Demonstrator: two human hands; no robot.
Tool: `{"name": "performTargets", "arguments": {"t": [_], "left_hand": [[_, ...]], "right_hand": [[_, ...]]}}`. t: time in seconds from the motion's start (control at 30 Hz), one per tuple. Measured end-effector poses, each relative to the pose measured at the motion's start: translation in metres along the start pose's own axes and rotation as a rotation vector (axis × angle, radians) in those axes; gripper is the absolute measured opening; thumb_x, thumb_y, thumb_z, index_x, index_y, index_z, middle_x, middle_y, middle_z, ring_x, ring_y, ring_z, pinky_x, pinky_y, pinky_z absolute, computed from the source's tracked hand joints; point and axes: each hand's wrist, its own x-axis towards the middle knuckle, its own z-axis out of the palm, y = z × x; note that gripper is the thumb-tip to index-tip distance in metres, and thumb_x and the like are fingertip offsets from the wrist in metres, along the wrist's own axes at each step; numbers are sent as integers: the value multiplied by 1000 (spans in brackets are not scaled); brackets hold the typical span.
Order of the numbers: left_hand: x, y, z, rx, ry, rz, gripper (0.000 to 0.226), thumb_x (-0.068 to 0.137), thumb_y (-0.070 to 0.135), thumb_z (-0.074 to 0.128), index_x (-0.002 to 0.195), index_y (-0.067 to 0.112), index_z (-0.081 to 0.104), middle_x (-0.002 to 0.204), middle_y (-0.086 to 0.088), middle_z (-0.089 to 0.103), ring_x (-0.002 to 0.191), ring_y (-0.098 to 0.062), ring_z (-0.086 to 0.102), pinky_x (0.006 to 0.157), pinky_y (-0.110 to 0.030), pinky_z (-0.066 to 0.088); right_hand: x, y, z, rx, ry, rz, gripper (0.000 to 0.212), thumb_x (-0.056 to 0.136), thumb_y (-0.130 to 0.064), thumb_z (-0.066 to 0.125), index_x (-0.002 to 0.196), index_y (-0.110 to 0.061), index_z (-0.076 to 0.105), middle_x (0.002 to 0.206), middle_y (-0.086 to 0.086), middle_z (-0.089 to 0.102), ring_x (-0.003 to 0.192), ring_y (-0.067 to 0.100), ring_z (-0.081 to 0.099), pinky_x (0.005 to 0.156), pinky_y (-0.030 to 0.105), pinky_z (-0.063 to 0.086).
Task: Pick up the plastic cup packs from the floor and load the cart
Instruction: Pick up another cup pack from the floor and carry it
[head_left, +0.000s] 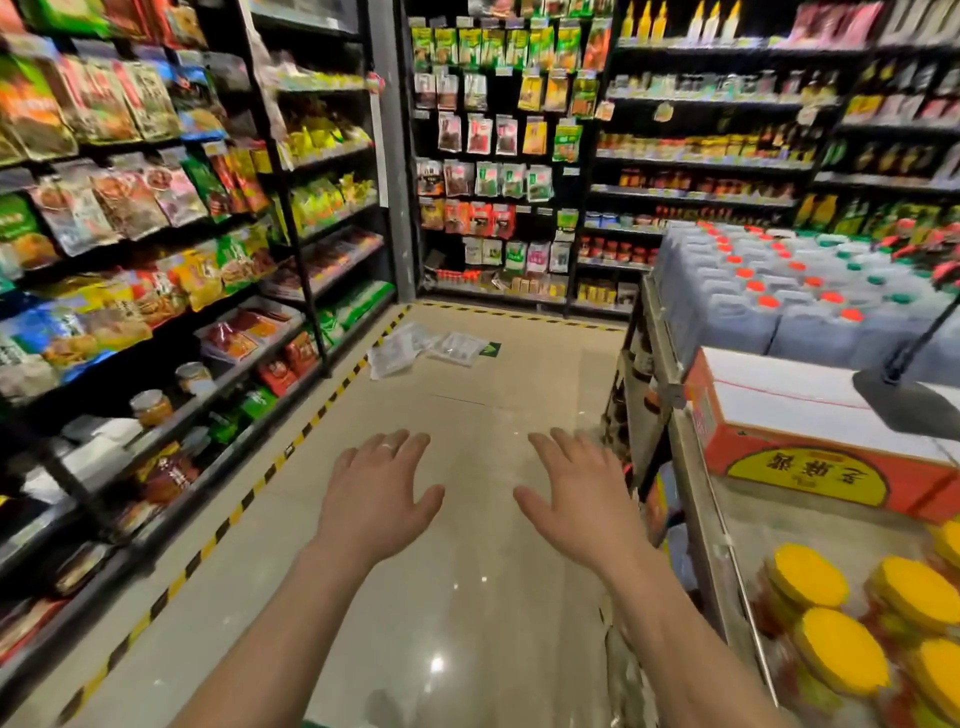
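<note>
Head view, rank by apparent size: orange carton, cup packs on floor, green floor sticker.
1. orange carton
2. cup packs
3. green floor sticker
Carton sits nearer the camera, so real sizes are unsure.

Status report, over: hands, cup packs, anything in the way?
Open and empty: left grip, right grip. Untouched cup packs on floor ahead, by striped tape. Nothing seen in the way.

Grocery shop aisle, tall black shelves (291, 218) of packaged snacks on the left, hanging packets (488, 135) on the far wall, sauce bottles (706, 145) far right, stacked water jugs (769, 301) and yellow-lidded jars (836, 654) near right, hazard tape (249, 493) on floor (467, 571).
</note>
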Motion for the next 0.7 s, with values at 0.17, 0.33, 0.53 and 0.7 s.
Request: {"name": "performTargets", "arguments": {"t": [0.17, 0.33, 0.53, 0.7], "left_hand": [[119, -61, 23, -9, -8, 9, 71, 84, 61, 33, 148, 30, 31, 151, 3, 38, 138, -19, 33, 108, -40, 30], [253, -121, 37, -20, -59, 40, 75, 81, 62, 27, 148, 29, 29, 151, 5, 37, 138, -17, 33, 110, -37, 32], [398, -170, 54, -25, -66, 99, 71, 83, 60, 33, 146, 27, 34, 148, 3, 42, 135, -19, 38, 108, -39, 34], [505, -193, 82, -37, -43, 104, 85, 73, 65, 16, 145, 26, 38, 145, 2, 45, 133, -20, 40, 105, -38, 36]], "right_hand": [[125, -4, 27, -31, -13, 6, 66, 94, -54, 41, 151, -29, 23, 160, 1, 21, 148, 26, 11, 118, 45, 11], [270, -25, 48, -30, -50, 42, 66, 93, -55, 39, 151, -28, 22, 159, 1, 22, 148, 25, 11, 117, 43, 14], [416, -26, 63, -8, -37, 81, 66, 94, -55, 40, 151, -30, 21, 160, 1, 21, 148, 25, 10, 119, 43, 13], [527, -8, 87, -6, -37, 73, 65, 94, -55, 39, 151, -29, 22, 159, 1, 21, 148, 25, 10, 116, 43, 14]]}}
